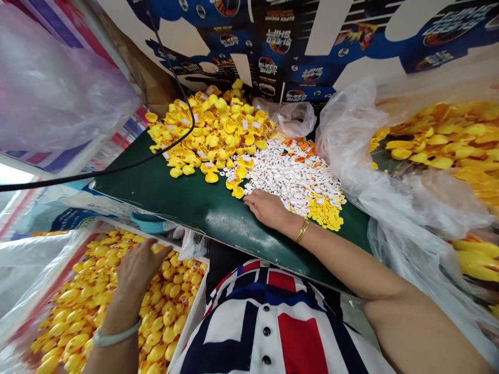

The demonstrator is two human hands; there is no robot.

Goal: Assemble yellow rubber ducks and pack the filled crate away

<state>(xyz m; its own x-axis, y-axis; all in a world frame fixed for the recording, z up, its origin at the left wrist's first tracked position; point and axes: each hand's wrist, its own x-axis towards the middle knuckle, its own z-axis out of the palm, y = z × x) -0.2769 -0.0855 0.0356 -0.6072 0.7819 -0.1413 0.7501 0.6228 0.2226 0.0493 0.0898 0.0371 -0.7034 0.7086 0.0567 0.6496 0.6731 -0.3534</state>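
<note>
Yellow rubber ducks (97,311) in a white-rimmed bin (191,296), two bare hands, a dark green board (195,208) beside them.
Left hand (136,272), pale green bangle, sits over the bin, fingers half curled, yellow bit at the fingertips, grip unclear. Black cable (117,169) crosses above the board, a possible snag for an arm. Duck heap (206,130) lies loose on the board. Right hand (267,208), gold bracelet, lies open and flat, just beside small white round pieces (290,179); a careless sweep could scatter them, mixing them with the yellow discs (325,214). Clear plastic bag (405,202) at far right.
</note>
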